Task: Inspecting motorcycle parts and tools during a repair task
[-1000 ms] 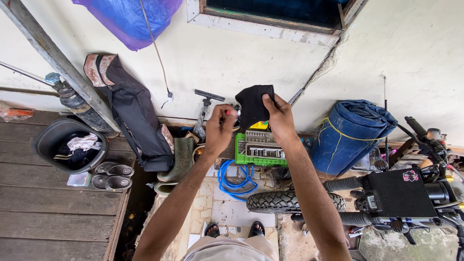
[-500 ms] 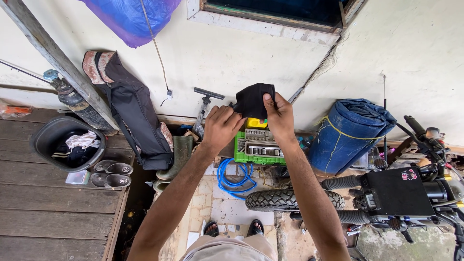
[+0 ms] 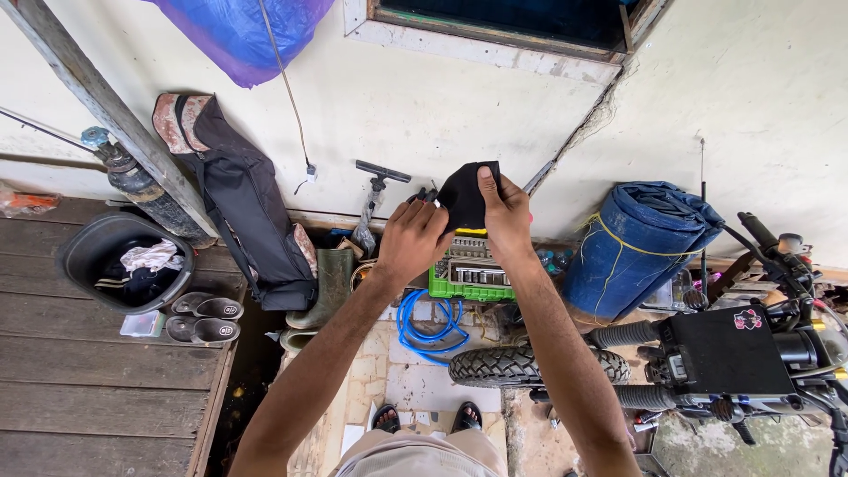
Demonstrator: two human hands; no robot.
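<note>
1. my left hand (image 3: 413, 240) is curled shut, pinching the lower left edge of a black cloth (image 3: 465, 196).
2. my right hand (image 3: 505, 216) grips the cloth's right side, thumb pressed on top.
3. the cloth hangs in the air above a green tool case (image 3: 468, 274) on the floor by the wall.

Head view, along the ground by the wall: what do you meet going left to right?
Black tub → grey sandals → green rubber boot → blue hose coil → knobby tyre → rolled blue tarp → motorbike.

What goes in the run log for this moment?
left hand: pinching black cloth | right hand: holding cloth's right edge | below: green tool case, blue hose
</note>
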